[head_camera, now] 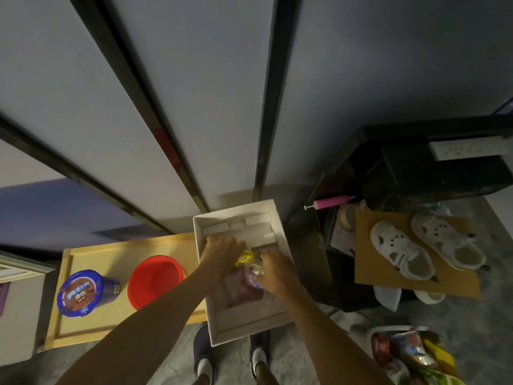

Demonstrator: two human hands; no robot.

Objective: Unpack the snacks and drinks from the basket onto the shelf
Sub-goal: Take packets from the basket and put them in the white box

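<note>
— Cardboard basket [222, 218]: contents noted?
— Yellow packet [244, 258] and purple packet [241, 290] seen mid-basket. Left hand [222, 252] laid flat near far wall, fingers spread. Right hand [276, 270] curled over packets; pinch cannot be told. Blue cup [80, 293], red tub [155, 282] stood on shelf [111, 254].

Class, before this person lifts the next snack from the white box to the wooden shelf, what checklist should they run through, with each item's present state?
1. Snacks left in the white cardboard box: ok. A yellow packet and purple wrapped packets lie inside.
2. Hands in the box: ok, both the left hand and the right hand.
3. Right hand's grip on a packet: cannot tell, its fingers are blurred.
4. Room on the pale wooden shelf: ok. There is bare wood around the blue round tub and the red plastic cup.
5. Box steady: cannot tell.
</note>
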